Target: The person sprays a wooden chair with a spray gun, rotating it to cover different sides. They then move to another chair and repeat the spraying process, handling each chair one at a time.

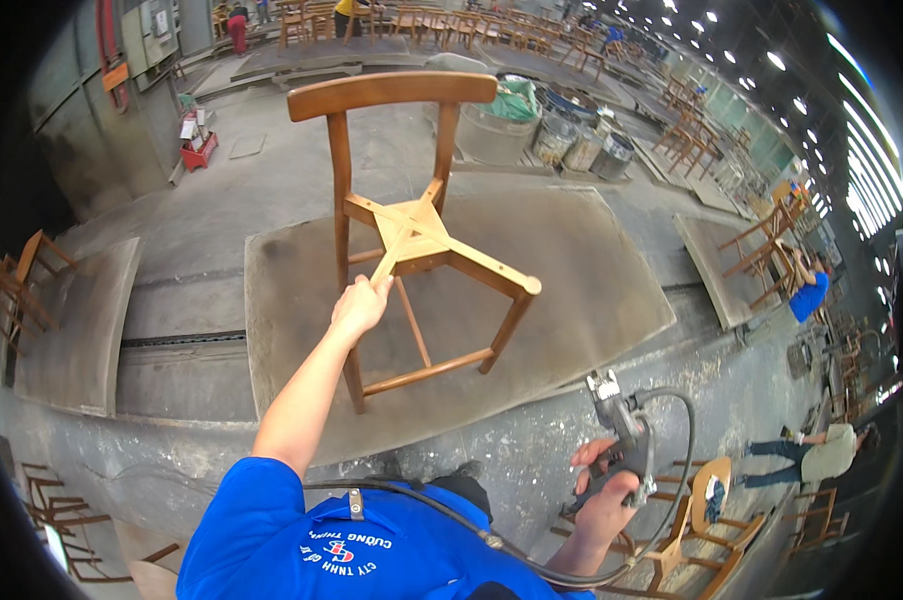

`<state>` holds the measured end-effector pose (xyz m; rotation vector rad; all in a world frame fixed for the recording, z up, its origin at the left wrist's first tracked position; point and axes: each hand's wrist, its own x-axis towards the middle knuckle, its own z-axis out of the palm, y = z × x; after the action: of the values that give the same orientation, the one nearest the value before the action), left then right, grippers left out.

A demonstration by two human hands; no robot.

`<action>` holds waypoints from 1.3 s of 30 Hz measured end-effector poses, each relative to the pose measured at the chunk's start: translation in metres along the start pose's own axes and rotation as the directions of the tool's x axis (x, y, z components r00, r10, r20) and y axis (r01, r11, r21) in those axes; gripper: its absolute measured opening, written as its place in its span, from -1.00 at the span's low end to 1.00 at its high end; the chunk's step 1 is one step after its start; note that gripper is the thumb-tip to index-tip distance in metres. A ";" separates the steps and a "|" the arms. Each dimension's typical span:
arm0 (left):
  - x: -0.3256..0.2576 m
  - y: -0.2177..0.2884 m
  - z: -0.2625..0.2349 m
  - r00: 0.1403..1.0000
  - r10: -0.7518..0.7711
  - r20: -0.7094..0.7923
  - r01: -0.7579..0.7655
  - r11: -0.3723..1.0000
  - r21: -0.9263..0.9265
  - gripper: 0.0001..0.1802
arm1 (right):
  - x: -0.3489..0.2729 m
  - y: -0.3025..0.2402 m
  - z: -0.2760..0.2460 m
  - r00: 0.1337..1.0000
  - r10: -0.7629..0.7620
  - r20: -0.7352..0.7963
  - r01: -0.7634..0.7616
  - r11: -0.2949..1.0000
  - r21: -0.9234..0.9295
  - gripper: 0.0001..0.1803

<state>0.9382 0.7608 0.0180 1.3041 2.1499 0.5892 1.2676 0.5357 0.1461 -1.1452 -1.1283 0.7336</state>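
A wooden chair frame (411, 232) stands upright in front of me, with a brown curved backrest (391, 96), brown legs and pale, unstained cross-braces where the seat would rest. My left hand (359, 308) is closed around the near left front corner of this frame, and its fingers partly hide that corner. Down to the right, apart from the chair, my right hand (603, 505) grips a spray gun (626, 430). The gun's nozzle end points up and away from me. A dark hose (689, 440) loops from it and runs across my body.
Under the chair lies a flat, stained board (551, 330). Similar boards are at left (76, 330) and right (711, 265). Behind stand buckets and drums (571, 140). A person in blue (809, 295) works at chairs on the right; another person (811, 460) is nearer. More chairs (706, 525) stand lower right.
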 end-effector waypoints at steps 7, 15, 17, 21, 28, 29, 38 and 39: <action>-0.021 0.004 0.004 1.000 0.019 0.004 -0.019 0.999 0.035 -0.31 | -0.016 -0.011 -0.042 0.992 0.109 -0.058 -0.108 0.994 0.019 -0.20; -0.114 0.008 0.037 0.982 0.190 -0.002 -0.186 0.966 0.177 -0.20 | -0.001 -0.011 -0.127 0.991 0.029 -0.128 -0.023 0.999 0.047 -0.12; -0.100 0.007 0.030 0.964 0.265 -0.006 -0.251 0.918 0.308 -0.14 | 0.000 -0.003 -0.151 0.986 0.083 -0.147 -0.077 0.996 0.051 -0.12; 0.005 0.018 -0.018 0.988 0.086 -0.127 -0.015 0.879 0.477 -0.16 | -0.023 0.024 -0.193 0.960 0.180 -0.214 -0.172 0.984 0.055 -0.11; 0.030 0.034 -0.025 0.812 0.262 -0.522 -0.359 0.929 -0.092 -0.43 | -0.048 0.058 -0.237 0.866 0.393 -0.309 -0.334 0.915 0.228 -0.24; 0.019 0.014 -0.016 0.817 0.228 -0.531 -0.435 0.847 -0.305 -0.45 | -0.047 0.062 -0.242 0.867 0.397 -0.301 -0.344 0.914 0.213 -0.25; -0.259 -0.310 0.265 0.644 -0.268 0.717 -0.146 0.876 0.459 -0.57 | -0.029 0.081 -0.244 0.892 0.439 -0.109 -0.403 0.881 0.250 -0.29; -0.282 -0.324 0.274 0.634 -0.284 0.719 -0.076 0.903 0.423 -0.58 | -0.023 0.078 -0.242 0.899 0.428 -0.090 -0.393 0.881 0.266 -0.28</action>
<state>1.0109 0.3899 -0.3240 1.2880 1.6060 -0.4834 1.4966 0.4611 0.0621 -1.2206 -0.6511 1.0670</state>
